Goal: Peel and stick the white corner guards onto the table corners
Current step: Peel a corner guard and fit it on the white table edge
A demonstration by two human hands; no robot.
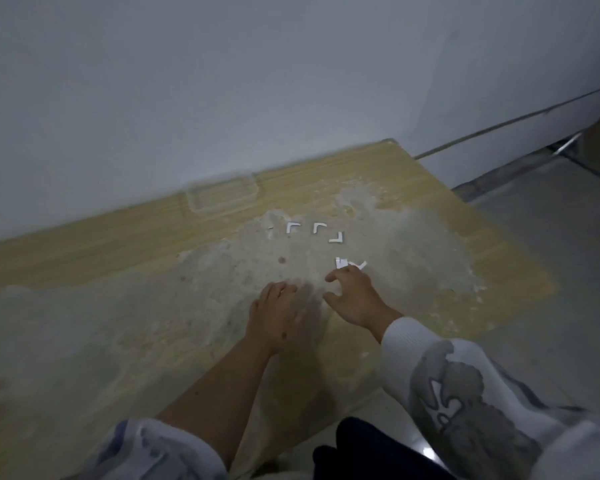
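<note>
Three white L-shaped corner guards lie in a row on the worn wooden table (84, 258): one (292, 227), one (319, 227) and one (336, 238). A fourth white guard (343, 262) lies nearer, with a small white strip beside it (361, 264). My right hand (355, 296) hovers just below that guard, fingers spread and loosely curved, fingertips touching or almost touching it. My left hand (276, 317) rests flat on the table to the left, holding nothing.
A clear plastic tray (220, 195) sits at the back near the white wall. The table's right edge and far right corner (394, 144) border a grey tiled floor. A metal frame (568, 147) stands at the far right.
</note>
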